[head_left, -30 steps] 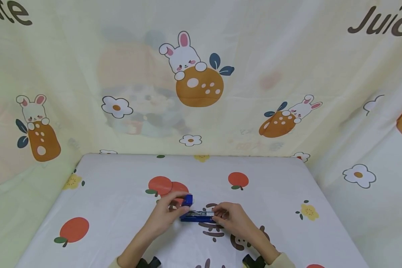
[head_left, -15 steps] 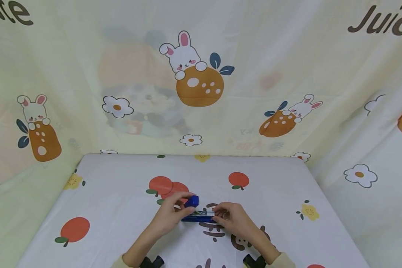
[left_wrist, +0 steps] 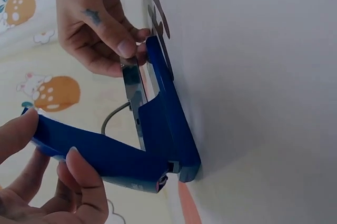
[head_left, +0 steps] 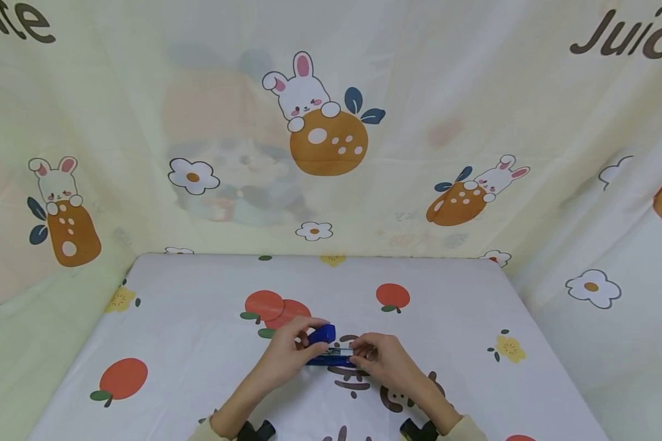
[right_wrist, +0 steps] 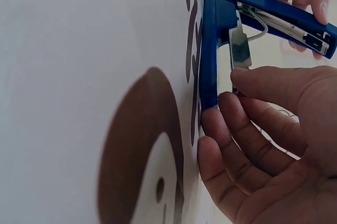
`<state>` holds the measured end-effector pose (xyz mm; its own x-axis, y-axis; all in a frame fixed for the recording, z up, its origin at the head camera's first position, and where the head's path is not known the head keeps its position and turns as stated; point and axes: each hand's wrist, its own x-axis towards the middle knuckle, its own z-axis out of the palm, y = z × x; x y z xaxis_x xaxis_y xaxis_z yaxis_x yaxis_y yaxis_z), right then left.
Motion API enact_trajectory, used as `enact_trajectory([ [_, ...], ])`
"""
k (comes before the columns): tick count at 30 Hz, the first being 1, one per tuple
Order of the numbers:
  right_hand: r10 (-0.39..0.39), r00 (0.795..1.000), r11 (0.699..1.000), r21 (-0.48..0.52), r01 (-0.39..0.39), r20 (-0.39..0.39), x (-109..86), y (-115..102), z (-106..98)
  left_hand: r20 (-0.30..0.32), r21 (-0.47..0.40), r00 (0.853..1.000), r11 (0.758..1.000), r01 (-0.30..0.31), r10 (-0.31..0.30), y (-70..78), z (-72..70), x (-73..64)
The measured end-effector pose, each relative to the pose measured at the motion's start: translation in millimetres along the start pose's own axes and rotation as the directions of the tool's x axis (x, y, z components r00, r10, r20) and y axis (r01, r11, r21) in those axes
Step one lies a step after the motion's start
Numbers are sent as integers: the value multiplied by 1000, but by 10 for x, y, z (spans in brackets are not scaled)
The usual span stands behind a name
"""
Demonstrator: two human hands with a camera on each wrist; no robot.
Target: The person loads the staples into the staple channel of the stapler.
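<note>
A blue stapler [left_wrist: 171, 113] rests on the table with its top cover [left_wrist: 95, 147] swung up at an angle, away from the metal staple magazine [left_wrist: 134, 81]. My left hand [head_left: 287, 352] pinches the raised cover near its free end, thumb on one side and fingers on the other. At the stapler's front end, my right hand [head_left: 383, 358] holds the magazine tip between thumb and index finger. Its other fingers lie beside the front of the blue base [right_wrist: 209, 50]. A thin curved metal piece [right_wrist: 259, 33] spans from magazine to cover. Inside the cover, a metal channel shows in the right wrist view.
The table [head_left: 447, 343] wears a white cloth printed with red fruit, yellow flowers and brown figures. Behind it and at both sides hangs a pale curtain [head_left: 397, 184] with rabbit prints. Dark wrist devices [head_left: 419, 430] show at the bottom edge.
My left hand has moved to the right, and the stapler's cover has tilted the same way, lower over the magazine. My right hand has stayed at the front end.
</note>
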<state>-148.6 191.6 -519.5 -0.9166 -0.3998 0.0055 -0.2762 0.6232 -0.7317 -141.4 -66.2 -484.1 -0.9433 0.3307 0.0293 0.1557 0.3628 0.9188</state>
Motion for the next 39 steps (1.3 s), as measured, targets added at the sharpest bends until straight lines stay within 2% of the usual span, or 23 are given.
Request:
enact_trajectory([
  [6, -2, 1000, 1000, -8, 2, 0, 3, 16, 7, 0, 46, 1000, 999, -23, 23, 26, 41, 12],
  [19, -9, 1000, 1000, -19, 9, 1, 5, 19, -2, 15, 121, 1000, 992, -19, 18, 40, 150, 70],
  [27, -10, 1000, 1000, -29, 10, -2, 10, 37, -5, 4, 263, 994, 959, -104, 107, 16, 246, 92],
  [39, -10, 1000, 1000, -18, 9, -4, 18, 46, -5, 2, 272, 999, 961, -49, 50, 64, 308, 103],
])
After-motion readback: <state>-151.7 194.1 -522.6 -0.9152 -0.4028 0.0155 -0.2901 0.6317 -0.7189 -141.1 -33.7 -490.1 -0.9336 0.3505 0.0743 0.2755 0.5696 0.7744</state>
